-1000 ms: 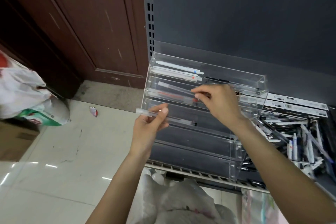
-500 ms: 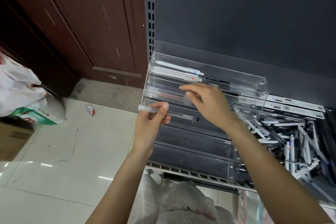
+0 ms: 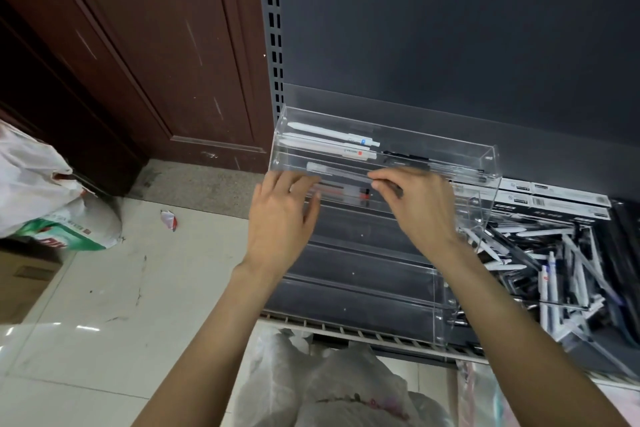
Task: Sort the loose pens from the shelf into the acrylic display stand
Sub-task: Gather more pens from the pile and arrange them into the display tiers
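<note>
The clear acrylic display stand (image 3: 486, 163) sits stepped on the dark shelf. Two white pens (image 3: 332, 131) lie in its top tier, with dark pens to their right. A frosted translucent pen (image 3: 341, 173) lies along the second tier. My right hand (image 3: 424, 208) pinches this pen's right end. My left hand (image 3: 280, 218) has its fingers stretched out and touches the tier's front edge by the pen's left end. A red-inked pen (image 3: 343, 189) lies in the tier below, between my hands. The lower tiers hold nothing. Loose pens (image 3: 554, 263) are heaped on the shelf to the right.
Flat pen boxes (image 3: 568, 199) lie behind the heap. The shelf's wire front edge (image 3: 346, 328) runs below the stand. White plastic bags (image 3: 346, 388) sit under the shelf. Another bag (image 3: 41, 191) lies on the tiled floor at left, by a brown door (image 3: 138, 45).
The frosted pen has gone from my left hand's pinch, in front of the stand, up into the second tier. My right hand now pinches its right end, and my left fingers have straightened.
</note>
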The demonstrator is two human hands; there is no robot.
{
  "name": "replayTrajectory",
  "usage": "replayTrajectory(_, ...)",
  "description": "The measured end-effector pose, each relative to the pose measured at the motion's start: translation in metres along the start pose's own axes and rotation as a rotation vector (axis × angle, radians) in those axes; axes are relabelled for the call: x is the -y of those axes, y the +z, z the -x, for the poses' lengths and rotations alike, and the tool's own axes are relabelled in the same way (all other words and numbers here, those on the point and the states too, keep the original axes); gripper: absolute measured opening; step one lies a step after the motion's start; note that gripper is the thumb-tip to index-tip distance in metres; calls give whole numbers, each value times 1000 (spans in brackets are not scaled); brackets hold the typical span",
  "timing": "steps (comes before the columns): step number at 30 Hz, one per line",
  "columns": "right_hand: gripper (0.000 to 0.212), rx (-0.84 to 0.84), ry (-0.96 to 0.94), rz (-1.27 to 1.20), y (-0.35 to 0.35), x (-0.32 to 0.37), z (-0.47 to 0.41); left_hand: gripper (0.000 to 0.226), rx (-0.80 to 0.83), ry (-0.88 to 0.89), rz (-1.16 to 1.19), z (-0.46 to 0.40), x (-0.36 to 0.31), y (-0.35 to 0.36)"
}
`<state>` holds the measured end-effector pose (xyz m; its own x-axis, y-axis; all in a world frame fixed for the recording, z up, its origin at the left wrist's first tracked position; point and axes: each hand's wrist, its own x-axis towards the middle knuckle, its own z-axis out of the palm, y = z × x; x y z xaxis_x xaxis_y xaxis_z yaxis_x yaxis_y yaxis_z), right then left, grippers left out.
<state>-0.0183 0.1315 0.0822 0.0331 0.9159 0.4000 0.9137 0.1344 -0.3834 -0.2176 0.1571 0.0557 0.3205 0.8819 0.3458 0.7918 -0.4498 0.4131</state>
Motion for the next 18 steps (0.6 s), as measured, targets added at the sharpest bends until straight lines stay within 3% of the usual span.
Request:
replayTrajectory(5, 10, 71, -153, 125, 31, 9, -12, 27, 56, 28, -129, -1, 12, -1)
replayTrajectory(9, 20, 235, -183, 290, 43, 10, -24, 45, 154, 9, -192, -1, 18, -2)
replayTrajectory(13, 28, 387, -233, 454, 36, 27, -31, 46, 158, 29, -187, 0, 21, 0)
replayTrajectory(16, 34, 359, -193, 375, 30, 32, -30, 43, 110, 48, -161, -1, 19, -3)
replayTrajectory(18, 29, 226, -127, 180, 16, 29, -17, 33, -11, 68, -111, -1, 15, -6)
